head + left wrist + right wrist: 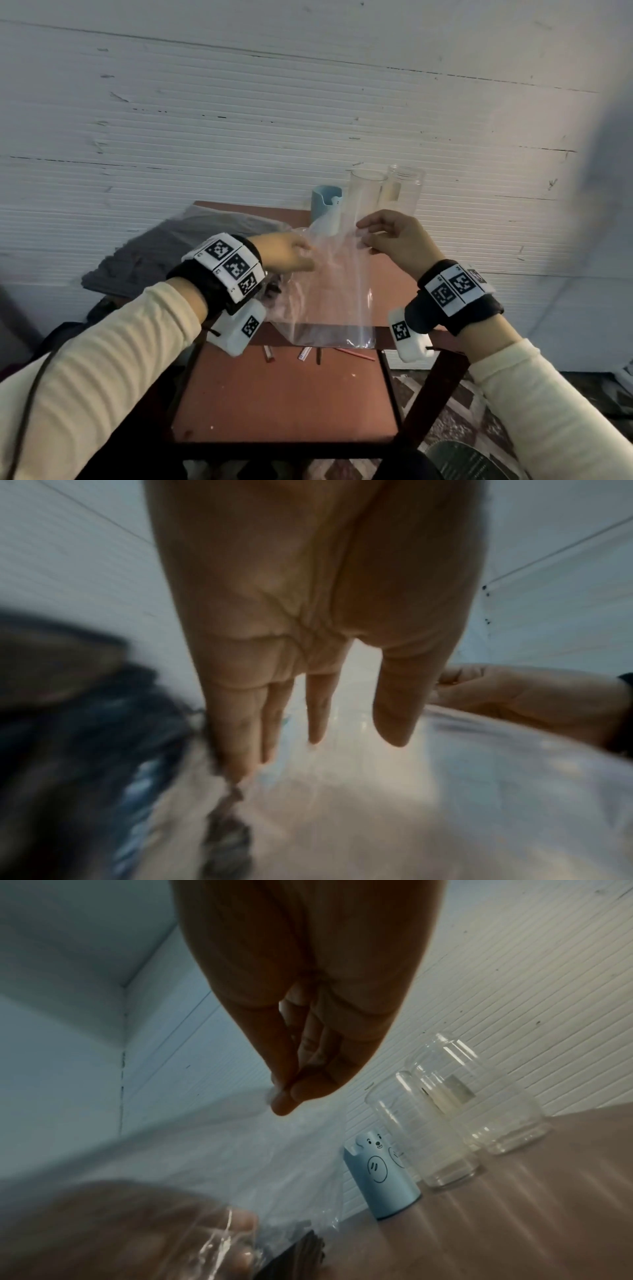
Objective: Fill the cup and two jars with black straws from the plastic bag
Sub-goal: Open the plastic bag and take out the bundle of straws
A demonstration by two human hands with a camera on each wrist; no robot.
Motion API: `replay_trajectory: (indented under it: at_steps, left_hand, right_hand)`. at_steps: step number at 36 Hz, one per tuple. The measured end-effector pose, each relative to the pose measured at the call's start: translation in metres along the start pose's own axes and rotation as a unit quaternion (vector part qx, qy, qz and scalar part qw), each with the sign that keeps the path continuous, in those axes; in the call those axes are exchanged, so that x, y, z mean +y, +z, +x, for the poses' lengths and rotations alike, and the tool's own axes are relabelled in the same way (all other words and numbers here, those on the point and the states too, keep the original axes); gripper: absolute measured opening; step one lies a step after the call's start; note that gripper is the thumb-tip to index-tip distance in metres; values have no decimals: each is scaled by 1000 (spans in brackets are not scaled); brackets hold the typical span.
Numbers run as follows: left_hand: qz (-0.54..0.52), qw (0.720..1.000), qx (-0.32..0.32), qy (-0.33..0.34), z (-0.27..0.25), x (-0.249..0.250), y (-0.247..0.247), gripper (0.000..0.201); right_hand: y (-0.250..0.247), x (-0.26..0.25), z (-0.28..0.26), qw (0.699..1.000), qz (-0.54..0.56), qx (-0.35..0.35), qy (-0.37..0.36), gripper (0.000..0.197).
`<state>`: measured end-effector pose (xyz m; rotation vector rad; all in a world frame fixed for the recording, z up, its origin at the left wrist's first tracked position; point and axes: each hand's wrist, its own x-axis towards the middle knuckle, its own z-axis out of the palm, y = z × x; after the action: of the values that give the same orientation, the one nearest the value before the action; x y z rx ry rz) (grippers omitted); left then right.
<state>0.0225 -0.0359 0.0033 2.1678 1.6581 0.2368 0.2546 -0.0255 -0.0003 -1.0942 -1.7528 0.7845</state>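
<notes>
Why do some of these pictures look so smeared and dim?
Left wrist view: the dark heap at lower left is smeared by blur, the left hand sharper. Right wrist view: the right hand is a dark shape against the pale wall, while the cup and jars stay clear. Head view: dim, straight lines bowed.

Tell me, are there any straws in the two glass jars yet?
No, both glass jars stand empty and see-through beside the blue cup.

Ribbed white wall (pixel 274 120) behind red-brown table (pixel 284 401)
</notes>
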Motion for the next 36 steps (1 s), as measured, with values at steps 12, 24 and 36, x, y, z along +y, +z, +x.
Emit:
replay_trajectory:
  at_steps: [12, 24, 36]
  left_hand:
    - [-318, 936, 140, 58, 10, 52, -3, 38]
    - [-385, 911, 141, 35, 16, 37, 6, 32]
    - [-332, 933, 141, -3, 16, 30, 4, 8]
  right_hand:
    - [14, -18, 8, 997, 60, 0, -37, 25]
    - [25, -8, 13, 998, 26, -37, -50, 17]
    - [37, 1, 14, 999, 20, -1, -40, 13]
